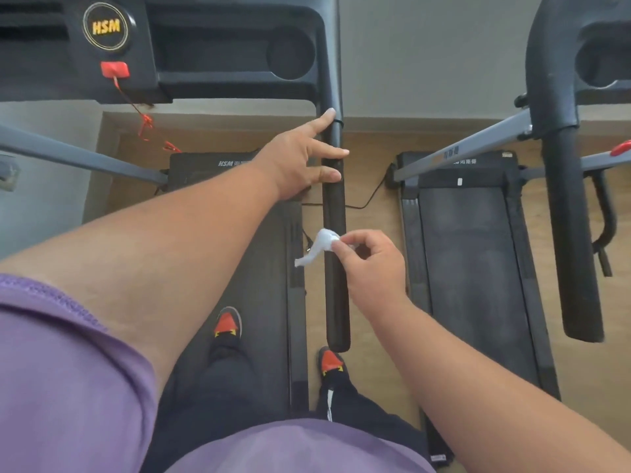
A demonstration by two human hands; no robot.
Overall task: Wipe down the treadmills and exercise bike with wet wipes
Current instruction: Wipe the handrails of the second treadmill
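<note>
Even, soft daylight; faint shadows, slight overall blur, wide-angle bending at edges.

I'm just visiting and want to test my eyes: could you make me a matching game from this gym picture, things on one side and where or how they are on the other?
Things:
1. wet wipe
2. left hand
3. red safety key
4. left shoe

States:
A. on the treadmill belt
B. pinched by the right hand
C. plugged in under the round logo
D. fingers spread, at the black handrail

Pairs: 1-B, 2-D, 3-C, 4-A
</note>
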